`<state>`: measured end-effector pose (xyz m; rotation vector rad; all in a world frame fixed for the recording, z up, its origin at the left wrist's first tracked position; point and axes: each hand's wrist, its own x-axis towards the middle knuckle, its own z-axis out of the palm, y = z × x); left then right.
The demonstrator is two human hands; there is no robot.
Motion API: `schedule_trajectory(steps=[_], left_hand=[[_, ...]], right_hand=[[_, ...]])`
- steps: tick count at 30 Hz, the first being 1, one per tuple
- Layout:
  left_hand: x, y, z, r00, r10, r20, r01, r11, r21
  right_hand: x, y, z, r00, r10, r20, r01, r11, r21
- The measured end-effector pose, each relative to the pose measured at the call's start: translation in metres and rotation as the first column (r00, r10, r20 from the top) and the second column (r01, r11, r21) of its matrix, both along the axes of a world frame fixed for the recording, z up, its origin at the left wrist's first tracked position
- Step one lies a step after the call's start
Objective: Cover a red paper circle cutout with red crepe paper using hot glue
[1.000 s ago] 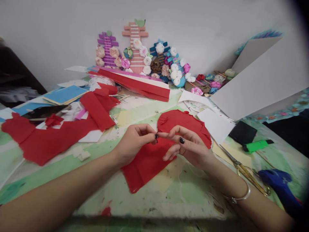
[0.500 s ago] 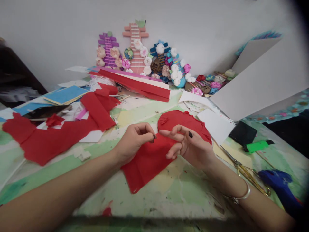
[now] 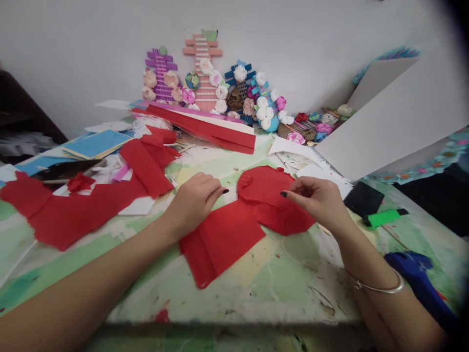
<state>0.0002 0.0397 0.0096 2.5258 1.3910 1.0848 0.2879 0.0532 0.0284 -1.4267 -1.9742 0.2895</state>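
Observation:
My left hand (image 3: 196, 203) hovers over the upper left edge of a rectangular piece of red crepe paper (image 3: 223, 239), its thumb and fingers pinched together. My right hand (image 3: 318, 195) is also pinched, above the right side of a round piece covered in red crepe paper (image 3: 274, 190) with crumpled edges. Anything held in either pinch is too small or hidden to make out. The rectangle's upper corner meets the round piece, and both lie on the paint-stained table (image 3: 278, 293).
At right lie a blue glue gun (image 3: 414, 276), a green marker (image 3: 385, 217) and a black phone-like slab (image 3: 364, 199). Red paper scraps (image 3: 84, 210) and blue sheets (image 3: 98, 144) crowd the left. Flower-decorated stick guitars (image 3: 205, 73) line the wall beside a large white board (image 3: 388, 122).
My hands have moved apart, the right one going right and turning over into a pinch. My left hand has shifted slightly left and up. The scissors are now hidden behind my right arm.

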Motion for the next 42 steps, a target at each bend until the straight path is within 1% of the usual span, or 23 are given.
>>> schedule_trajectory(steps=[2, 3, 4, 6, 8, 10, 11, 14, 17, 19, 21, 24, 27, 30, 34, 35, 36, 37, 38, 39, 40, 41, 42], left_hand=[[-0.004, 0.004, -0.002, 1.000, 0.005, 0.014, -0.005, 1.000, 0.015], [-0.005, 0.005, -0.003, 0.999, -0.026, 0.026, 0.026, 1.000, 0.010], [-0.006, 0.005, -0.004, 0.996, -0.088, 0.032, 0.088, 0.996, -0.002], [-0.005, 0.003, -0.005, 0.963, -0.270, 0.013, 0.270, 0.962, -0.051], [-0.001, -0.002, -0.006, 0.896, -0.443, -0.039, 0.436, 0.893, -0.112], [0.003, -0.008, -0.009, 0.844, -0.522, -0.124, 0.501, 0.849, -0.165], [0.006, -0.012, -0.010, 0.829, -0.531, -0.175, 0.501, 0.845, -0.188], [0.013, -0.024, -0.016, 0.808, -0.510, -0.294, 0.446, 0.857, -0.260], [0.018, -0.033, -0.020, 0.808, -0.492, -0.323, 0.388, 0.858, -0.335], [0.017, -0.036, -0.018, 0.806, -0.508, -0.303, 0.385, 0.839, -0.384], [0.013, -0.037, -0.012, 0.797, -0.550, -0.251, 0.422, 0.804, -0.419], [-0.002, -0.039, -0.002, 0.758, -0.629, -0.174, 0.510, 0.737, -0.443], [-0.021, -0.045, 0.001, 0.742, -0.656, -0.138, 0.549, 0.713, -0.436], [-0.033, -0.052, -0.007, 0.773, -0.615, -0.159, 0.512, 0.751, -0.417], [-0.032, -0.053, -0.019, 0.803, -0.556, -0.214, 0.485, 0.819, -0.308], [-0.030, -0.051, -0.021, 0.806, -0.549, -0.220, 0.491, 0.829, -0.269], [-0.029, -0.050, -0.022, 0.813, -0.540, -0.218, 0.496, 0.838, -0.227], [-0.028, -0.048, -0.023, 0.823, -0.529, -0.205, 0.499, 0.847, -0.185], [-0.028, -0.047, -0.022, 0.834, -0.522, -0.178, 0.502, 0.852, -0.148], [-0.030, -0.046, -0.022, 0.842, -0.520, -0.143, 0.506, 0.854, -0.124], [-0.032, -0.046, -0.021, 0.845, -0.523, -0.107, 0.512, 0.851, -0.115], [-0.035, -0.046, -0.020, 0.844, -0.531, -0.078, 0.520, 0.845, -0.122], [-0.037, -0.047, -0.020, 0.837, -0.544, -0.056, 0.534, 0.835, -0.134]], right_hand=[[0.004, 0.001, 0.002, 1.000, -0.011, -0.028, 0.011, 1.000, -0.003], [0.005, 0.001, 0.002, 0.999, 0.005, -0.040, -0.005, 1.000, 0.005], [0.004, 0.001, 0.002, 0.998, 0.043, -0.045, -0.042, 0.999, 0.023], [0.000, -0.001, 0.001, 0.980, 0.197, -0.018, -0.196, 0.979, 0.060], [-0.008, -0.004, -0.002, 0.917, 0.394, 0.057, -0.397, 0.915, 0.064], [-0.017, -0.007, -0.006, 0.838, 0.532, 0.123, -0.538, 0.843, 0.023], [-0.021, -0.008, -0.009, 0.811, 0.569, 0.137, -0.575, 0.818, 0.000], [-0.028, -0.010, -0.017, 0.774, 0.619, 0.132, -0.618, 0.785, -0.054], [-0.030, -0.010, -0.023, 0.737, 0.666, 0.115, -0.660, 0.746, -0.088], [-0.031, -0.009, -0.025, 0.716, 0.689, 0.117, -0.680, 0.725, -0.109], [-0.031, -0.008, -0.025, 0.709, 0.693, 0.129, -0.681, 0.721, -0.130], [-0.031, -0.009, -0.022, 0.710, 0.690, 0.139, -0.676, 0.724, -0.140], [-0.032, -0.011, -0.020, 0.701, 0.697, 0.152, -0.681, 0.717, -0.148], [-0.034, -0.010, -0.024, 0.701, 0.695, 0.158, -0.683, 0.719, -0.131], [-0.035, -0.008, -0.025, 0.710, 0.695, 0.112, -0.693, 0.718, -0.058], [-0.034, -0.010, -0.022, 0.725, 0.681, 0.102, -0.682, 0.731, -0.025], [-0.031, -0.014, -0.017, 0.759, 0.645, 0.092, -0.649, 0.761, 0.018], [-0.027, -0.019, -0.011, 0.809, 0.582, 0.080, -0.587, 0.807, 0.072], [-0.020, -0.027, -0.004, 0.872, 0.485, 0.068, -0.490, 0.862, 0.133], [-0.012, -0.037, 0.003, 0.936, 0.348, 0.056, -0.352, 0.916, 0.194], [0.000, -0.048, 0.009, 0.980, 0.194, 0.052, -0.201, 0.947, 0.253], [0.014, -0.061, 0.013, 0.998, 0.002, 0.069, -0.022, 0.953, 0.302], [0.030, -0.074, 0.015, 0.976, -0.183, 0.121, 0.131, 0.929, 0.346]])
